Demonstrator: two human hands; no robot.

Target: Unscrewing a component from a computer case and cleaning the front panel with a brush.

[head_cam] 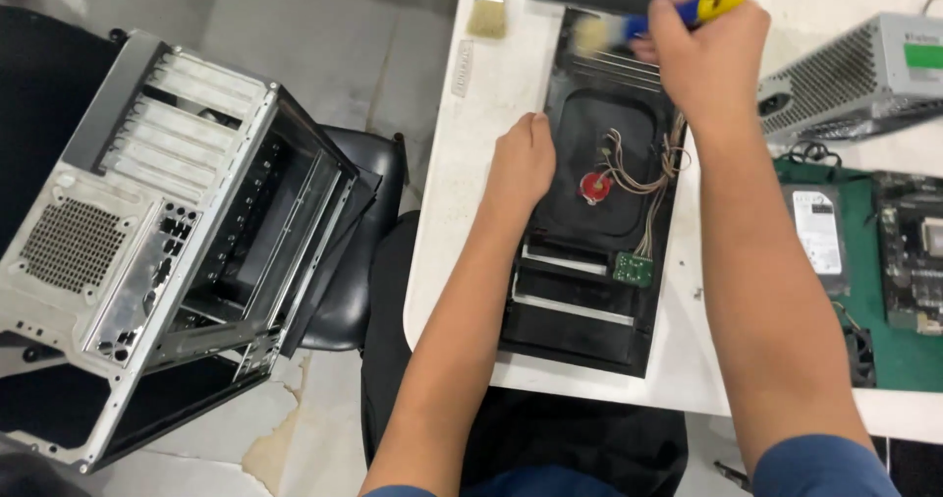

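On the white table (462,222), a black computer front panel (589,261) lies inner side up, long axis running away from the person. Right hand (707,60) is over the panel's far end, fingers closed around a brush with a blue and yellow handle (702,8); its pale bristles (592,33) touch the slotted far part of the panel and look blurred. Left hand (521,168) rests on the panel's left edge near mid-length, fingers curled under and pressed together, holding nothing.

Inside the panel: a red round part (594,186) at centre, a bundle of thin wires (643,168) leading to a small green circuit board (633,268).

A second brush (487,6), wooden-handled, lies on the table beyond the left hand. To the right: a grey power supply (864,75), a hard drive (817,237) and a motherboard (909,256) on a green mat (864,345). Left of the table, an empty metal computer case (167,232) sits on a black chair (363,222).
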